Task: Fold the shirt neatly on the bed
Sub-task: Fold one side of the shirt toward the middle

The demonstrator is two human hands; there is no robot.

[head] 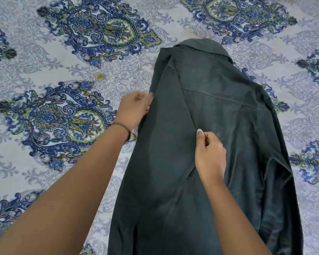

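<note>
Left hand (134,107) and right hand (209,155) both pinching dark shirt (219,111) on patterned bed (63,61).

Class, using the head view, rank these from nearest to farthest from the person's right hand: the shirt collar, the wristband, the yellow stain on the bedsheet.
From the right hand:
1. Wristband, left, on the other wrist.
2. Shirt collar, straight ahead at the far end.
3. Yellow stain, far left on the sheet.

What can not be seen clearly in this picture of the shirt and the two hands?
- Head view: the hem of the shirt is cut off by the bottom edge.
- Its front and buttons face down or are folded under, so they are hidden.
- The left hand is motion-blurred, so its grip on the shirt edge is unclear.
- The right hand covers the cloth under it.
</note>
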